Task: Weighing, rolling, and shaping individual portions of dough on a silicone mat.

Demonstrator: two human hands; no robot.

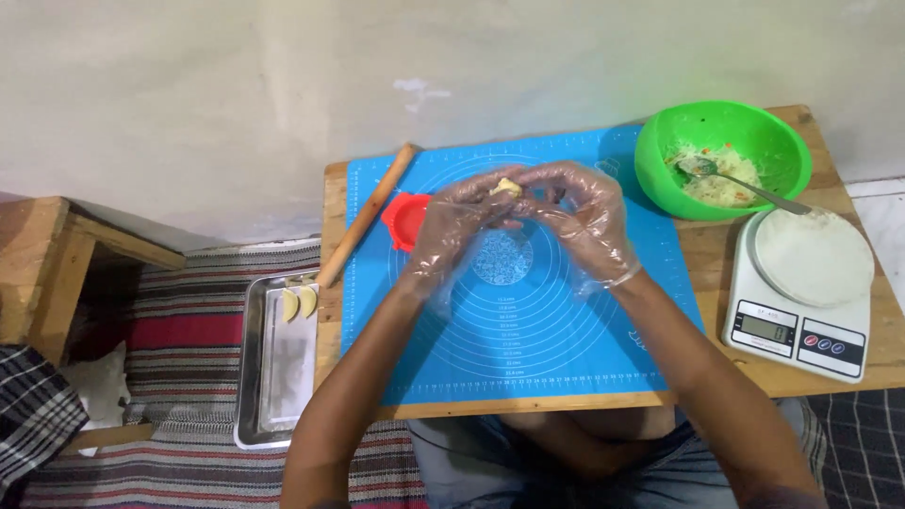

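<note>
Both hands wore thin clear gloves and met over the far middle of the blue mat (528,330). The left hand (452,231) and the right hand (589,221) were closed together around a small pale dumpling (507,187), fingertips pinching it from either side, so that only its top showed between them. The dumpling was held in the air above the mat, not resting on it. Just left of the left hand, partly hidden behind it, a red press (407,219) lay on the mat's edge. A wooden rolling pin (366,217) lay slanted beside the mat's left border, its near end reaching toward a steel tray (273,396) that sat lower, on a striped cloth (189,311) off the table's left side. Two folded dumplings (299,303) lay at the tray's far end, side by side. At the table's (745,254) far right corner stood a green bowl (660,165) of pale filling with flecks of orange and green, a spoon (745,181) resting in it with the handle pointing right. Near the bowl, a white scale (792,335) carried a stack of round wrappers (813,256). The person's forearms crossed the mat's near half, covering part of its printed rings.
</note>
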